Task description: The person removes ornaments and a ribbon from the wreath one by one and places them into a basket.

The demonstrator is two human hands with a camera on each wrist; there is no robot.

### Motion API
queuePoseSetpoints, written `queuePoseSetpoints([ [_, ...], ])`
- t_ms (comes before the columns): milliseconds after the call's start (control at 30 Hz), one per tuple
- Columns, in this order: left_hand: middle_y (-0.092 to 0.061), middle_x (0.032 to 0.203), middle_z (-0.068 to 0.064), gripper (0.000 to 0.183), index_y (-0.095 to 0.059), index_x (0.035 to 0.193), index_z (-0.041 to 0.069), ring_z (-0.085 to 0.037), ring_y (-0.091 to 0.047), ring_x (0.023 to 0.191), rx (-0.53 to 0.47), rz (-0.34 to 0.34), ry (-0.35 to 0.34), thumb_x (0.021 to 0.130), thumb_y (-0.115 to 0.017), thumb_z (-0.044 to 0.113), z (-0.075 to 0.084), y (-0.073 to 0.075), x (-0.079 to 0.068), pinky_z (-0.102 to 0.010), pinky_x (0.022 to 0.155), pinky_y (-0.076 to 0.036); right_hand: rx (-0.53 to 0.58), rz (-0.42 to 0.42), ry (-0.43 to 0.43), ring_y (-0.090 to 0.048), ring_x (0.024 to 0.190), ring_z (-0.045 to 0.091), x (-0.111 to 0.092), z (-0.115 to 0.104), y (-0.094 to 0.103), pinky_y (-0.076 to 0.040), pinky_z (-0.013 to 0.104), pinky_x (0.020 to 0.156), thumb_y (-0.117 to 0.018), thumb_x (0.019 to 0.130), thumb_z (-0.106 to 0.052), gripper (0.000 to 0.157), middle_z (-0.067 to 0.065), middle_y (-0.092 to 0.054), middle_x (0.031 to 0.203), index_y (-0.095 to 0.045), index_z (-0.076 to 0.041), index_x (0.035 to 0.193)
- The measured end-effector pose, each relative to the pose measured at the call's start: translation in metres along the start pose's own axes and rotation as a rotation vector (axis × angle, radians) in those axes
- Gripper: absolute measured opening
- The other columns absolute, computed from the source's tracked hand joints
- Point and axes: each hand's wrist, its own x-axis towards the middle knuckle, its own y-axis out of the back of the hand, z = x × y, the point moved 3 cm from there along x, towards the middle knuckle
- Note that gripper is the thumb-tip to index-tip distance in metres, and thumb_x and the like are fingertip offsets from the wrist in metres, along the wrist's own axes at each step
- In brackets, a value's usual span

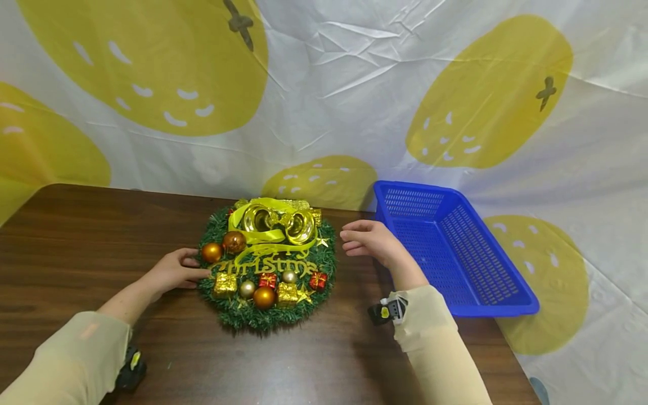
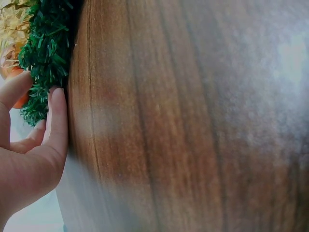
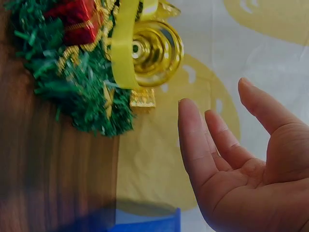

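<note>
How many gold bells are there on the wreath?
2: left bell and right bell, side by side in the far half of the wreath; the ribbon may hide more.

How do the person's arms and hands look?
The left hand and right hand are bare. A pale cream fabric left sleeve and matching right sleeve reach near the wrists. At the cuffs, a black left device and black-grey right device show yellow marks.

The person's left sleeve [image 1: 66, 357] and right sleeve [image 1: 445, 349] are pale cream, lightly creased, with a small pinkish patch [image 1: 90, 330] near the end of the left one. By that end sits a black device [image 1: 129, 377] bearing a yellow mark [image 1: 135, 360]. The right wrist device [image 1: 378, 315] is black too, with a grey bracket [image 1: 398, 308] and similar yellow marking. The left hand [image 1: 172, 271] and right hand [image 1: 372, 243] are bare.
</note>
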Motion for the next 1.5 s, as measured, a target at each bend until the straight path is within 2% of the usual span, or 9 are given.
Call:
queuePoseSetpoints([
  [67,-0.033,0.132,-0.039,0.083,-0.012,0.143,-0.016,-0.025,-0.061,0.1,-0.005,0.001,0.002,0.089,-0.064,0.021,0.0,0.0,0.0,-0.036,0.082,-0.058,0.0,-0.004,-0.004,-0.066,0.076,0.012,0.001,0.001,-0.006,-0.06,0.03,0.074,-0.057,0.091,-0.007,0.043,0.009,-0.065,0.097,-0.047,0.014,0.127],
  [167,-0.033,0.132,-0.039,0.084,-0.013,0.143,-0.016,-0.024,-0.061,0.099,-0.008,-0.001,0.001,0.089,-0.064,0.021,0.0,0.0,0.0,-0.036,0.082,-0.058,0.006,-0.011,-0.016,-0.067,0.079,0.016,0.002,0.003,-0.014,-0.06,0.032,0.075,-0.057,0.091,-0.007,0.043,0.021,-0.064,0.104,-0.047,0.014,0.127],
  [267,-0.032,0.132,-0.039,0.084,-0.012,0.143,-0.015,-0.026,-0.061,0.1,-0.008,-0.003,0.001,0.089,-0.064,0.022,0.0,0.0,0.0,-0.036,0.082,-0.058,-0.007,-0.029,-0.032,-0.068,0.085,0.024,0.003,0.005,-0.022,-0.059,0.034,0.078,-0.057,0.091,-0.008,0.043,0.031,-0.058,0.117,-0.047,0.013,0.128],
  [333,-0.031,0.133,-0.039,0.084,-0.012,0.143,-0.015,-0.027,-0.061,0.101,-0.006,-0.004,0.001,0.089,-0.064,0.023,0.0,0.0,0.001,-0.037,0.082,-0.058,-0.016,-0.041,-0.045,-0.067,0.092,0.029,0.004,0.005,-0.027,-0.058,0.037,0.081,-0.057,0.091,-0.009,0.043,0.034,-0.054,0.123,-0.048,0.011,0.128],
  [467,-0.032,0.133,-0.039,0.084,-0.012,0.144,-0.015,-0.026,-0.061,0.1,-0.006,0.0,0.0,0.089,-0.064,0.022,0.001,0.0,0.002,-0.036,0.082,-0.058,-0.044,-0.069,-0.058,-0.065,0.098,0.033,0.005,0.006,-0.038,-0.056,0.041,0.086,-0.058,0.092,-0.013,0.043,0.032,-0.054,0.125,-0.049,0.009,0.129],
  [800,-0.033,0.132,-0.038,0.084,-0.013,0.143,-0.015,-0.024,-0.061,0.099,-0.007,0.01,-0.002,0.088,-0.065,0.022,0.001,0.001,0.003,-0.036,0.082,-0.058,-0.065,-0.107,-0.069,-0.067,0.087,0.025,0.006,0.008,-0.066,-0.059,0.033,0.078,-0.062,0.09,-0.014,0.038,0.026,-0.061,0.115,-0.056,0.004,0.123],
  [1067,-0.033,0.133,-0.039,0.083,-0.013,0.143,-0.015,-0.026,-0.061,0.1,-0.007,0.007,0.003,0.089,-0.064,0.021,0.0,0.001,0.003,-0.036,0.082,-0.058,-0.089,-0.155,-0.079,-0.067,0.083,0.021,0.006,0.014,-0.08,-0.059,0.033,0.078,-0.061,0.091,-0.014,0.04,0.024,-0.061,0.116,-0.055,0.006,0.124],
  [1333,-0.032,0.132,-0.038,0.083,-0.013,0.143,-0.015,-0.026,-0.061,0.1,-0.008,0.006,0.007,0.089,-0.064,0.022,-0.001,0.001,0.001,-0.036,0.082,-0.058,-0.138,-0.146,-0.094,-0.068,0.08,0.021,0.008,0.02,-0.091,-0.06,0.033,0.073,-0.063,0.089,-0.014,0.037,0.023,-0.064,0.111,-0.059,0.004,0.121],
  [1500,-0.033,0.133,-0.038,0.083,-0.014,0.144,-0.014,-0.025,-0.061,0.1,-0.008,0.009,0.008,0.089,-0.064,0.022,-0.001,0.0,0.001,-0.035,0.082,-0.058,-0.199,-0.124,-0.087,-0.067,0.076,0.018,0.008,0.019,-0.098,-0.06,0.032,0.069,-0.067,0.087,-0.014,0.033,0.019,-0.068,0.102,-0.063,0.001,0.115],
])
